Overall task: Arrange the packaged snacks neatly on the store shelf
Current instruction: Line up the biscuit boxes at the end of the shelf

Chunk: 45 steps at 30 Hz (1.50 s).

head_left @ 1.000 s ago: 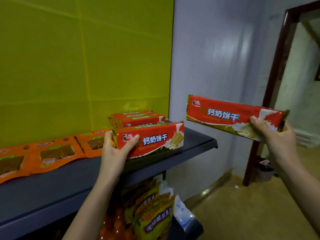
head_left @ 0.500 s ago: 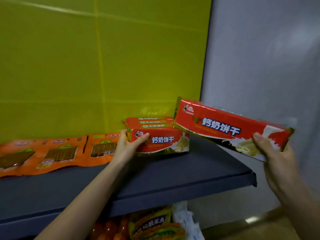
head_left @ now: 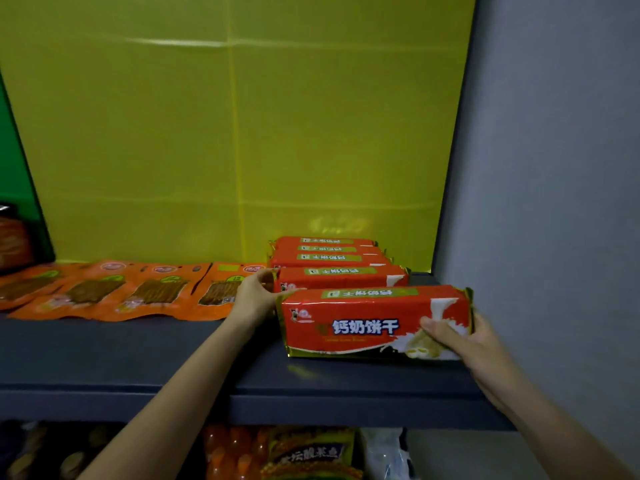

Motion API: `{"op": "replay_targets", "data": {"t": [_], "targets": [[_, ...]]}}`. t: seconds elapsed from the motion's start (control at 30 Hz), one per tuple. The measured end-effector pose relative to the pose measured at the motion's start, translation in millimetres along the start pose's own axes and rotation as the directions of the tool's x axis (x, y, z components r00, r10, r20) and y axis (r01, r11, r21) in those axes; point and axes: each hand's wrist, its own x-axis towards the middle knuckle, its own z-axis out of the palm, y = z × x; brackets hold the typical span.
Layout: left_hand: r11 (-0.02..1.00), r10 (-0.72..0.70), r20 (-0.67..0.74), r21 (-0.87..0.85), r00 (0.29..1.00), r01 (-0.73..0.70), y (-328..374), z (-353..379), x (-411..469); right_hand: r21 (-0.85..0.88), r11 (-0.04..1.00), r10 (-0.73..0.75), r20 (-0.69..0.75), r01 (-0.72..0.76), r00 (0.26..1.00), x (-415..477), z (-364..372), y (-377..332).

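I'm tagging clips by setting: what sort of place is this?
Likely a small shop, or a mock-up of one: a dark shelf holds a row of identical red biscuit packs beside orange snack pouches, with more packaged snacks on the shelf below.

Biscuit pack (head_left: 374, 323) in my right hand (head_left: 464, 344): glossy plastic film, gold foil-like ends | orange pouches (head_left: 114, 292): shiny crinkled plastic | shelf (head_left: 138, 358): smooth matt grey | back panel (head_left: 242, 133): faint sheen

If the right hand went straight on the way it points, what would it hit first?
Probably the second red pack, right behind the front red pack the right hand grips; depth unclear.
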Motion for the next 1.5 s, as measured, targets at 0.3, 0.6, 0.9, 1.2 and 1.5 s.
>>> {"op": "replay_targets", "data": {"t": [0.3, 0.6, 0.9, 1.2, 1.5], "targets": [[0.986, -0.06, -0.115, -0.16, 0.991, 0.041, -3, -10, -9, -0.597, 0.797, -0.114, -0.003, 0.09, 0.993, 27, 19, 12], [0.926, -0.157, -0.04, -0.354, 0.987, 0.133, 1, -4, -18, -0.131, 0.981, 0.115, -0.196, -0.142, 0.974, 41, 34, -4], [0.889, -0.241, -0.018, -0.406, 0.97, 0.213, 3, 2, -10, 0.215, 0.917, 0.367, -0.127, -0.336, 0.922, 71, 50, 11], [0.936, -0.219, -0.032, -0.291, 0.975, 0.2, 7, 1, -13, 0.175, 0.916, 0.38, -0.093, -0.36, 0.92, 68, 55, 7], [0.87, 0.28, -0.195, 0.465, 0.94, -0.163, 10, -56, -27, -0.5, 0.863, -0.178, -0.172, 0.07, 0.969, 52, 45, -41]]}}
